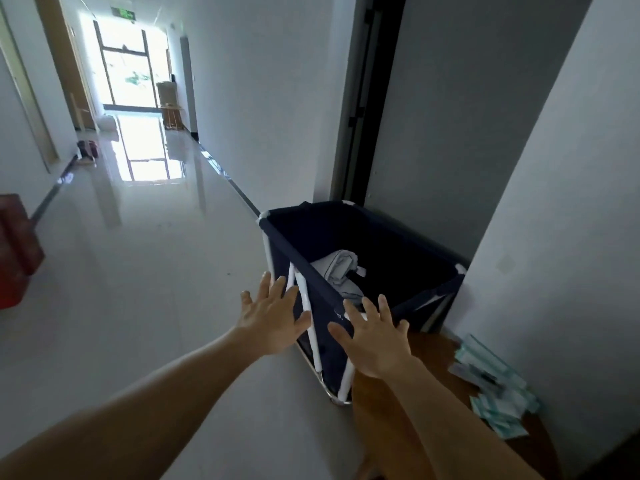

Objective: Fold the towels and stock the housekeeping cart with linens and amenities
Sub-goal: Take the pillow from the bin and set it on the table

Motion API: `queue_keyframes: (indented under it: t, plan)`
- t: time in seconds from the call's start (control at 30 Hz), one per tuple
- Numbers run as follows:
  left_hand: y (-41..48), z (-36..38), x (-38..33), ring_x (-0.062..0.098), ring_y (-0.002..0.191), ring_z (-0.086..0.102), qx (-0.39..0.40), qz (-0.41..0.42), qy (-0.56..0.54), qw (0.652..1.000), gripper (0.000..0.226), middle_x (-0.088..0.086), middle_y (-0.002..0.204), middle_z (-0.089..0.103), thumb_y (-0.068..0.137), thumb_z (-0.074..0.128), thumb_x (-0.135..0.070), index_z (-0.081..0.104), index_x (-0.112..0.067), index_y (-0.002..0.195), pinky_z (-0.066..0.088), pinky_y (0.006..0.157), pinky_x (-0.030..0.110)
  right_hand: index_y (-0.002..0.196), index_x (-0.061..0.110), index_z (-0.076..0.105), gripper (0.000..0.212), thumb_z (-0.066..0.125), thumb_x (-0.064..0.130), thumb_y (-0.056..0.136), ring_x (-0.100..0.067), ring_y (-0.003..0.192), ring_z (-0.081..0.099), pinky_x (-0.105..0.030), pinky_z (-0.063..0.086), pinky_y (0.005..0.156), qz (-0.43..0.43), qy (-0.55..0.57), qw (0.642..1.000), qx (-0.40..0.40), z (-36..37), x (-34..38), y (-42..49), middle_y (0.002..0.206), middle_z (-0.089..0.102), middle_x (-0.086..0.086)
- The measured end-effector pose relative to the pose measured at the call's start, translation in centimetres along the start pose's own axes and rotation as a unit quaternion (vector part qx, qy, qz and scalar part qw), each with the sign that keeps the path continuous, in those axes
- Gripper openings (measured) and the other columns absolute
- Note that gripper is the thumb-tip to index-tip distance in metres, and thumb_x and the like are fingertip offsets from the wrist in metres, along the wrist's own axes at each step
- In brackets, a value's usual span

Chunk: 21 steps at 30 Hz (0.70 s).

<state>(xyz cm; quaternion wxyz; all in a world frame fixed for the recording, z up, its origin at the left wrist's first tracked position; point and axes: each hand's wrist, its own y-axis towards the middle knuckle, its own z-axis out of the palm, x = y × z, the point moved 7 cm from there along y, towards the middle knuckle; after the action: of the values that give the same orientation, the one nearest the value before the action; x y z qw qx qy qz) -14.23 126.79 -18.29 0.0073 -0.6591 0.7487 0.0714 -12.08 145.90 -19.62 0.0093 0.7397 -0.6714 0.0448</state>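
Head view: left hand [273,317] and right hand [374,337] are both reaching, fingers spread, holding nothing, at the near corner of the cart [398,220] (contact unclear). One bundled grey linen [337,268] is lying inside. Packets [495,386] are lying on the table [433,355] alongside. Judgement: stocking is barely starting; most is remaining.

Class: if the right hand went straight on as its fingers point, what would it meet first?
Probably the near rim of the navy cart, just ahead of the right hand; grey towel beyond. Depth unclear.
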Motion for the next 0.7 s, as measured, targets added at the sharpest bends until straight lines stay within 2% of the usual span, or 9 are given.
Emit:
queue_keyframes:
  t: [0.2, 0.4, 0.57, 0.7]
  plan:
    - [11.9, -0.6, 0.1, 0.027, 0.151, -0.010, 0.000, 0.003, -0.002, 1.000, 0.072, 0.002, 0.165, 0.005, 0.094, 0.025, -0.065, 0.018, -0.027, 0.154, 0.011, 0.117, 0.060, 0.156, 0.038, 0.004, 0.076, 0.011, 0.077, 0.091, -0.028, 0.150, -0.019, -0.067, 0.004, 0.113, -0.012, 0.013, 1.000, 0.003, -1.9, -1.9, 12.2, 0.167, -0.002, -0.003]
    - [22.5, 2.0, 1.5, 0.027, 0.151, -0.013, 0.032, 0.016, -0.019, 0.999, 0.071, 0.001, 0.165, 0.002, 0.096, 0.029, -0.061, 0.016, -0.025, 0.156, 0.007, 0.117, 0.060, 0.156, 0.037, 0.006, 0.076, 0.014, 0.076, 0.092, -0.026, 0.151, -0.019, -0.066, 0.005, 0.114, -0.002, 0.019, 1.000, 0.023, -0.8, -2.1, 22.5, 0.166, 0.000, -0.003]
    - [35.1, 5.8, 5.0, 0.027, 0.151, -0.015, 0.058, 0.061, -0.036, 0.996, 0.073, 0.002, 0.165, 0.002, 0.095, 0.031, -0.060, 0.013, -0.024, 0.156, 0.005, 0.118, 0.060, 0.156, 0.037, 0.003, 0.076, 0.012, 0.076, 0.091, -0.026, 0.150, -0.020, -0.066, 0.007, 0.112, 0.047, 0.015, 0.998, 0.038, 1.1, -1.7, 34.1, 0.166, -0.002, 0.001]
    - [43.9, 6.8, 7.3, 0.030, 0.151, -0.009, 0.070, 0.115, -0.029, 0.991, 0.074, 0.003, 0.164, 0.008, 0.093, 0.032, -0.061, 0.016, -0.023, 0.155, 0.012, 0.116, 0.061, 0.156, 0.038, 0.002, 0.074, 0.012, 0.074, 0.092, -0.027, 0.150, -0.019, -0.066, 0.008, 0.113, 0.087, 0.021, 0.995, 0.054, 1.7, -1.2, 41.6, 0.167, -0.003, 0.001]
